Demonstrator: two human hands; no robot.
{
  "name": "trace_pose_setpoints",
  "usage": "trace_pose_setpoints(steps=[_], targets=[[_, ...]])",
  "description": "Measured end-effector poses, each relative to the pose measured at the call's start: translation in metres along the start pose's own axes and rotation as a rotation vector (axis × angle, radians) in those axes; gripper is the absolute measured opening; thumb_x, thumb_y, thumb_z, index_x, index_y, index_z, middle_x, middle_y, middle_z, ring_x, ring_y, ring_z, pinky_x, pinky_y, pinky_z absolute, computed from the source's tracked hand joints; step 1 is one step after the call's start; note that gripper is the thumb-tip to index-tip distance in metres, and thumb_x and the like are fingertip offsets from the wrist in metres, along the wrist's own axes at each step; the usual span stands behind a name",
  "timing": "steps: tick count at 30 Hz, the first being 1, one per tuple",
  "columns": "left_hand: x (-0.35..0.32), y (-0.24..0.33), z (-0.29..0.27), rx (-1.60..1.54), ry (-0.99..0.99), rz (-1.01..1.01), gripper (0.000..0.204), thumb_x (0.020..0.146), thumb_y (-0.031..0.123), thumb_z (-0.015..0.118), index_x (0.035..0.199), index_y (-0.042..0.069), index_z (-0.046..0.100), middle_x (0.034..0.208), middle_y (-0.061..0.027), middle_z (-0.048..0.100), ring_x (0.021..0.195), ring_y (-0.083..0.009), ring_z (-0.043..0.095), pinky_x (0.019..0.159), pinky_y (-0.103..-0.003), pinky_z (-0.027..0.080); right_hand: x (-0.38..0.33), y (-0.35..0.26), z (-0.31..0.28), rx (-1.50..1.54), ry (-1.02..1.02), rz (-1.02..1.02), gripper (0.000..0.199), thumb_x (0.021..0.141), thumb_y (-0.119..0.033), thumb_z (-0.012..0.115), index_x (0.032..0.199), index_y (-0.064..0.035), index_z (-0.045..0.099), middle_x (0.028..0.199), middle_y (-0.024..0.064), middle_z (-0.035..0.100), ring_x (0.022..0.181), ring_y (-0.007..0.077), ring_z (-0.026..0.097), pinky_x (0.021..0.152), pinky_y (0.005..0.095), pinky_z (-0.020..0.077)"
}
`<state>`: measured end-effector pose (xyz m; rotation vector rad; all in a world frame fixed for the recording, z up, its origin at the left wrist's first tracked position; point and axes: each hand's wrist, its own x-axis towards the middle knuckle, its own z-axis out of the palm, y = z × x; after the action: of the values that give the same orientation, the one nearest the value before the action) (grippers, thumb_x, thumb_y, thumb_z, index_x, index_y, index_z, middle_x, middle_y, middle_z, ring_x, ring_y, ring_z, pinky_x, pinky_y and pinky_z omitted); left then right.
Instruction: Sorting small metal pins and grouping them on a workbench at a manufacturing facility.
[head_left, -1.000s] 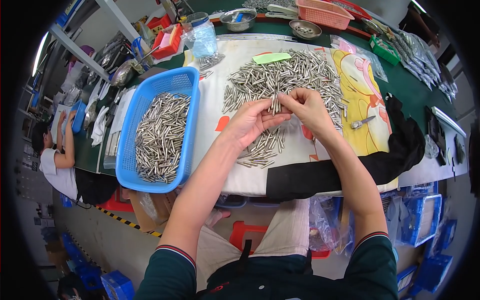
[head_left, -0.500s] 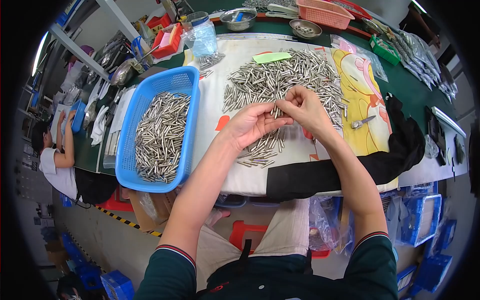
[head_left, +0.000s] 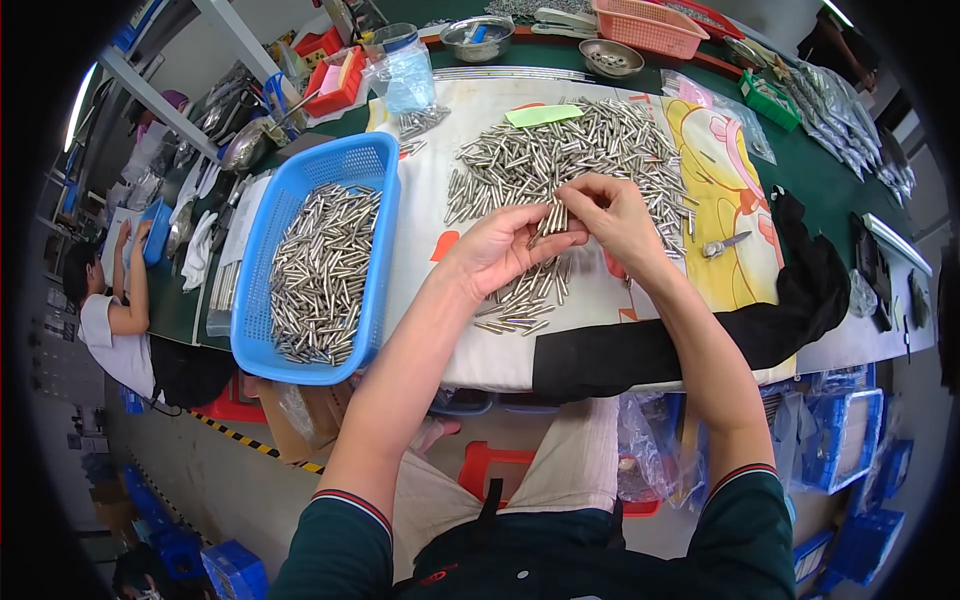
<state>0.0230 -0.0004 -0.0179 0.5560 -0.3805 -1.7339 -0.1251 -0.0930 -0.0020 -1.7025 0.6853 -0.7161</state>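
Note:
Over the near side of a large heap of slim silvery metal pins (head_left: 620, 140), my two hands meet. My left hand (head_left: 500, 250) is turned palm up, its fingers curled under a small bunch of metal pins (head_left: 557, 217). From the other side my right hand (head_left: 622, 222) pinches at the top of that bunch with thumb and forefinger. A few loose pins (head_left: 515, 318) lie on the cloth below my hands. To the left stands a blue plastic basket (head_left: 391, 200), with many similar pins (head_left: 325, 270) in it. A light green slip (head_left: 545, 115) rests on the heap.
A small knife (head_left: 728, 243) with a wrapped handle lies right of the heap. Black fabric (head_left: 640, 355) stretches along the near table edge. Metal bowls (head_left: 612, 58) and a pink basket (head_left: 650, 28) stand at the back. Another person (head_left: 115, 310) sits at far left.
My right hand's fingers have shifted slightly and straightened over the bunch, and more of the pins between my hands now show. My left hand has barely moved.

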Motion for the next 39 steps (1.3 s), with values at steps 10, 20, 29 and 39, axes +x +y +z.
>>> trace_pose_setpoints(steps=[10,20,29,39], targets=[[0.0,-0.001,0.0,0.041,0.001,0.032,0.032,0.096,0.012,0.042,0.116,-0.012,0.045,0.109,-0.0212,0.056,0.099,-0.0333,0.061,0.085,-0.033,0.056,-0.001,0.001,0.002,-0.109,-0.012,-0.107,0.018,0.081,-0.016,0.063,0.082,0.0021,0.065,0.059,-0.0011,0.053,0.053,0.0048,0.044,0.048,0.0228,0.0355],[-0.073,0.005,0.053,0.729,0.173,0.331,0.018,0.098,0.02,0.041,0.094,0.006,0.051,0.069,0.0036,0.043,0.055,-0.0023,0.031,0.049,-0.018,0.027,-0.001,0.009,0.008,-0.29,0.3,-0.401,0.011,0.079,-0.013,0.063,0.078,-0.0019,0.063,0.068,0.0088,0.058,0.055,0.0192,0.054,0.053,0.0307,0.0432],[-0.173,0.071,0.056,2.262,1.092,0.709,0.017,0.09,0.011,0.05,0.098,-0.002,0.056,0.083,-0.0173,0.06,0.078,-0.0354,0.059,0.068,-0.041,0.045,-0.004,0.011,0.011,-0.434,0.125,-0.473,0.008,0.075,-0.012,0.061,0.076,-0.005,0.064,0.072,0.0069,0.059,0.067,0.0224,0.059,0.061,0.0346,0.0461],[-0.113,-0.001,0.065,2.163,0.447,0.736,0.009,0.078,-0.001,0.06,0.087,-0.002,0.062,0.084,-0.0131,0.059,0.074,-0.0302,0.06,0.067,-0.037,0.048,-0.012,0.011,0.013,-0.604,-0.119,-0.419,0.012,0.072,-0.014,0.058,0.074,-0.0048,0.066,0.077,0.0102,0.061,0.077,0.0279,0.061,0.069,0.0384,0.0484]])
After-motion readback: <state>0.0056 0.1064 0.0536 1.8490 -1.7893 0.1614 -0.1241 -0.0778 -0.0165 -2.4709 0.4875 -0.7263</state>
